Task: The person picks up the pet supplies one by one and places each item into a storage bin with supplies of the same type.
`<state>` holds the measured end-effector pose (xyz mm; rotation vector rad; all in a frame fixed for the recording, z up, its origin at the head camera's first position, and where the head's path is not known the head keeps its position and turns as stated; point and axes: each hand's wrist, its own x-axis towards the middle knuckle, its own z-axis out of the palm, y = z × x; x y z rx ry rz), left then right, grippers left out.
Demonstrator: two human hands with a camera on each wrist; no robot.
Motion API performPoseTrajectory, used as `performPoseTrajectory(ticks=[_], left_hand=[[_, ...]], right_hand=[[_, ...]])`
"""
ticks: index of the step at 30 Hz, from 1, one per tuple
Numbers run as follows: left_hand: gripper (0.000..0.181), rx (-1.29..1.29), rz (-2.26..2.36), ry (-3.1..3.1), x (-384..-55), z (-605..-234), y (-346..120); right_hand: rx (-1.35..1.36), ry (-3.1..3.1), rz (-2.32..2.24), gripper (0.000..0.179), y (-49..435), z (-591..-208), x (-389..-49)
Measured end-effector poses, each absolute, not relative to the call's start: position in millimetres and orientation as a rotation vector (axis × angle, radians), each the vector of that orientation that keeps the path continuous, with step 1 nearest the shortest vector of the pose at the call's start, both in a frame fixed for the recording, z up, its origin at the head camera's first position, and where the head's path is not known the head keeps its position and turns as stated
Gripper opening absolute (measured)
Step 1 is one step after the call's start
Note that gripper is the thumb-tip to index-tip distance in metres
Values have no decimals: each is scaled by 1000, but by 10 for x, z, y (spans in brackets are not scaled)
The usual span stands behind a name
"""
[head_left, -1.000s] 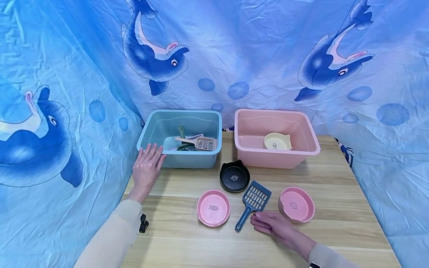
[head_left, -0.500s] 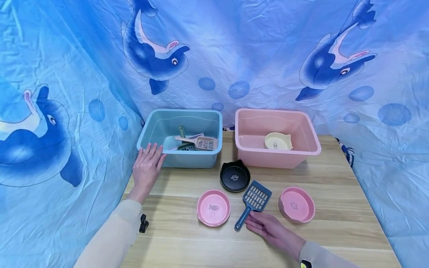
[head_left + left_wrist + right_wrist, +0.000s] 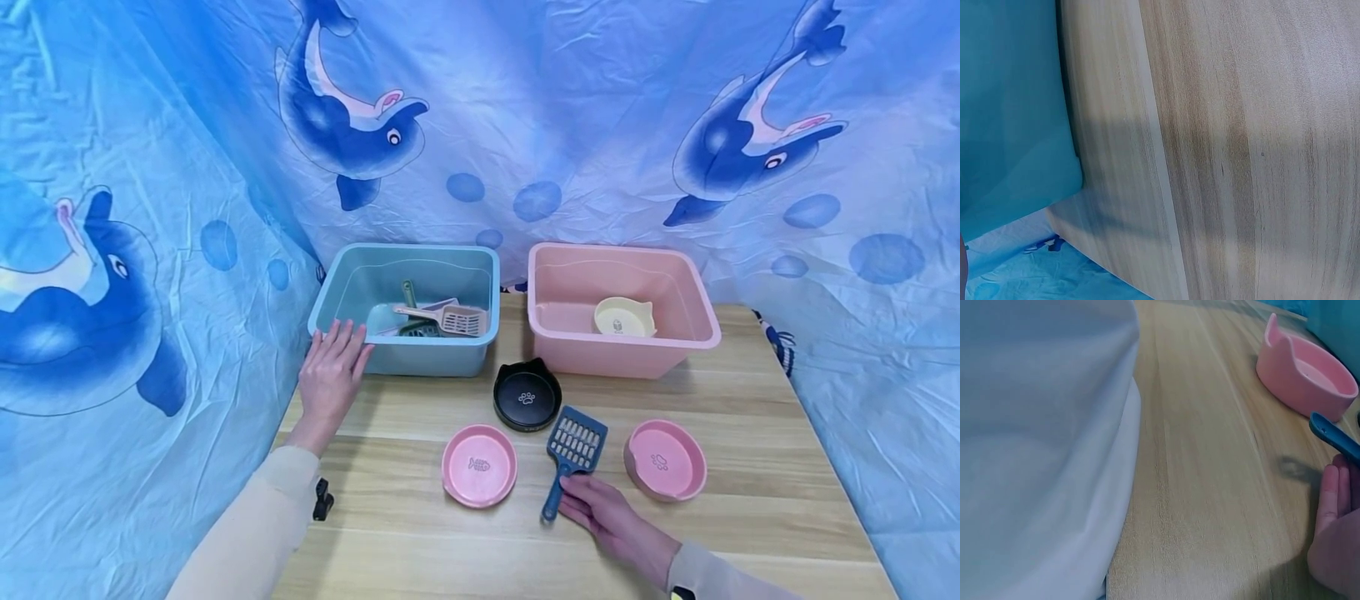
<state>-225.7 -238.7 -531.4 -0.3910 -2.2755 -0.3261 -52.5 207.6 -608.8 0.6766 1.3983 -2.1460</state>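
Observation:
My right hand (image 3: 611, 518) holds a blue litter scoop (image 3: 577, 440) by its handle, thumb on top and fingers beneath. In the right wrist view the handle (image 3: 1334, 435) is raised off the wood, with its shadow on the table below. My left hand (image 3: 330, 379) rests on the front rim of the blue bin (image 3: 431, 358), fingers laid over the edge. Inside that bin lie a pinkish-grey scoop (image 3: 459, 320) and a green scoop (image 3: 408, 293). Pink cat bowls flank the held scoop, one on the left (image 3: 479, 467) and one on the right (image 3: 666, 461).
A black cat-eared bowl (image 3: 527, 396) sits just beyond the scoop. Behind it stands a pink bin (image 3: 607, 358) with a cream bowl (image 3: 624, 317) inside. A blue dolphin-print sheet (image 3: 570, 108) hangs around the wooden table (image 3: 390, 533).
My right hand has moved left from beside the scoop to its handle and taken hold of it. The handle has shifted slightly right. My left hand stays on the bin rim.

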Motion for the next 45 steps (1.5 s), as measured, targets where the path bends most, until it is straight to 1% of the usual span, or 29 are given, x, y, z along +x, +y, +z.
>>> performPoseTrajectory(ticks=[4, 6, 10, 11, 15, 20, 24, 32, 39, 45], left_hand=[[65, -383, -319, -2289, -2260, -5288, -2404], [63, -382, -311, -2295, -2261, -5280, -2415], [44, -377, -305, -2298, -2260, -5264, -2435], [42, -376, -304, -2298, -2260, -5261, -2442], [50, -376, -293, -2299, -2264, -5252, -2461], [50, -386, -277, -2306, -2259, -5260, -2483], [49, -395, -274, -2305, -2244, -5284, -2497], [48, -382, -275, -2311, -2213, -5306, -2516], [48, -408, -280, -2309, -2202, -5291, -2490], [50, -416, -285, -2301, -2210, -5292, -2459]], right_hand=[[719, 1476, -2143, 3, 2036, -6087, -553], [734, 1522, -2133, 3, 2021, -6070, -579], [709, 1602, -2104, 5, 2022, -6002, -644], [694, 1612, -2096, 6, 2023, -5973, -661], [602, 1672, -2075, 8, 2023, -5824, -722], [492, 1781, -2065, 11, 1994, -5562, -810], [406, 1866, -2076, 13, 1946, -5311, -973], [170, 1967, -2119, 14, 1714, -4829, -1555], [-53, 2176, -1951, 17, 1289, -4400, -2278], [-193, 2313, -1821, 17, 944, -4092, -2816]])
